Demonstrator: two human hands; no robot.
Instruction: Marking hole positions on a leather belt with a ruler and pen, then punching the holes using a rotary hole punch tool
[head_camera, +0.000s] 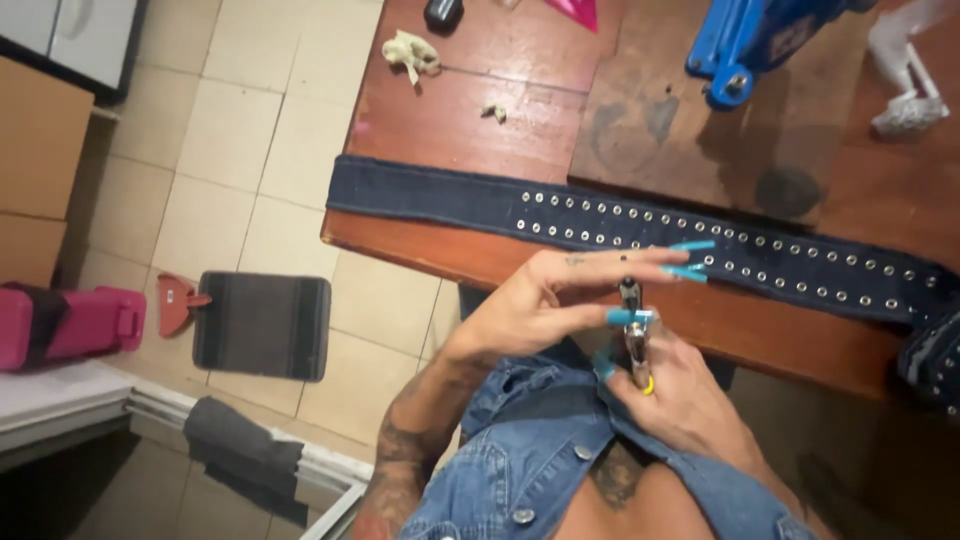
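A long dark denim strip (450, 200) studded with rows of metal eyelets lies across a brown wooden table (470, 110). My left hand (560, 295), with long turquoise nails, hovers just in front of the strip, fingers stretched toward the eyelets and thumb pressed on a small metal tool. My right hand (680, 400) grips that metal tool (634, 345) from below, near its yellow end. Both hands sit close to my chest, above an open denim vest (530, 450).
A blue metal press (750, 40) stands at the table's far side, with a white plastic object (905, 70) to its right. Small scraps and a black item (443, 12) lie on the table. On the tiled floor sit a dark mat (262, 325) and a pink case (70, 325).
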